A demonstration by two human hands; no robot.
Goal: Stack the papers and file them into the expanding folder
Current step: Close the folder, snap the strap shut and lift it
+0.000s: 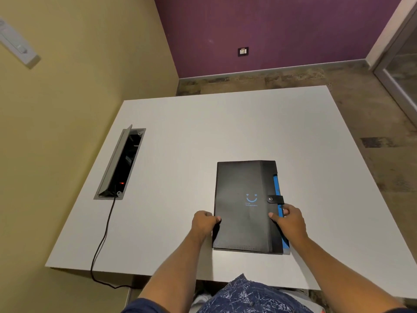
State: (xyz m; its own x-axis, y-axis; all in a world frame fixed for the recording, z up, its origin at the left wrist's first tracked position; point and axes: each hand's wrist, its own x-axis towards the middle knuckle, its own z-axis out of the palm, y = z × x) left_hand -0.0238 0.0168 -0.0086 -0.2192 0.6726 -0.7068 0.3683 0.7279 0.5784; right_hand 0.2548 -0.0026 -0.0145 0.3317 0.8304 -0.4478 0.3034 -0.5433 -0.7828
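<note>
A black expanding folder (243, 206) lies flat on the white table (191, 136), its flap closed by a snap strap (274, 199) on the right edge. A blue smiley is printed on its cover, and blue inner pockets (278, 188) show along the right side. My left hand (204, 223) grips the folder's left edge near the front corner. My right hand (290, 221) holds the right edge, thumb on the cover and fingers around the blue side. No loose papers are visible.
An open cable box (121, 163) is sunk into the table at the left, with a black cable (101, 240) running from it over the front edge. Yellow and purple walls stand close behind the table. A glass door (404, 71) is at far right.
</note>
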